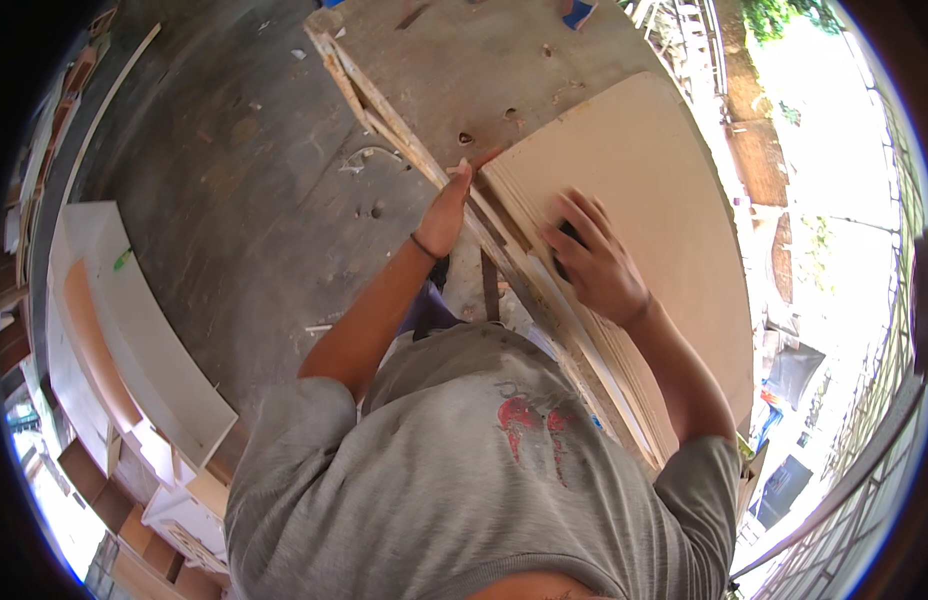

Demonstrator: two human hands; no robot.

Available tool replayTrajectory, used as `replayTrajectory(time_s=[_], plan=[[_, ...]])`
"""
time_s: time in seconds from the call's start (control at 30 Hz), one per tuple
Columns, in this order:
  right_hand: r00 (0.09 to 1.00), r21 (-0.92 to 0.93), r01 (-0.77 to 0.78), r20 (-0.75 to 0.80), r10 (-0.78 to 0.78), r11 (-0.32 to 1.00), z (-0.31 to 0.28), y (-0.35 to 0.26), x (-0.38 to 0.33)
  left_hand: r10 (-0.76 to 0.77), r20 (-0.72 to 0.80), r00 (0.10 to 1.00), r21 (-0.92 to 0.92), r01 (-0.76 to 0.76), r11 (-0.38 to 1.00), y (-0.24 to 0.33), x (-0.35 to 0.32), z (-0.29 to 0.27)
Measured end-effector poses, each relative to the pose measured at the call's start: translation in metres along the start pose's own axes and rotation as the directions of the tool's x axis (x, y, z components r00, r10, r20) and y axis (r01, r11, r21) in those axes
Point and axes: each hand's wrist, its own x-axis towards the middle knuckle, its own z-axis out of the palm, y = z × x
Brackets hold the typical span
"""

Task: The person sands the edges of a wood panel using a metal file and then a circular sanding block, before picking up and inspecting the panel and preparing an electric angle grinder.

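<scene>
Two hands on stacked boards (634, 200), left hand (446, 215) at edge, right hand (596, 265) flat

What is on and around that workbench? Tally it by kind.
Hands: 2, left hand at the board stack's edge, right hand flat on top
Tan board stack: 1
Worn workbench top: 1
White cabinet carcass: 1
Dark block under the right hand: 1
Total: 6
</scene>
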Motion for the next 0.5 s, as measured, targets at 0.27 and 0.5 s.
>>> replayTrajectory(time_s=[0.27,0.5], plan=[[0.917,-0.079,-0.271,-0.326,0.232,0.959,0.006,0.100,0.096,0.021,0.011,1.000,0.137,-0.023,0.990,-0.003,0.003,0.001],[0.951,-0.132,-0.169,-0.282,0.126,0.977,0.027,0.110,0.107,0.156,0.054,0.986,0.258,-0.164,0.952,0.001,-0.002,0.001]])
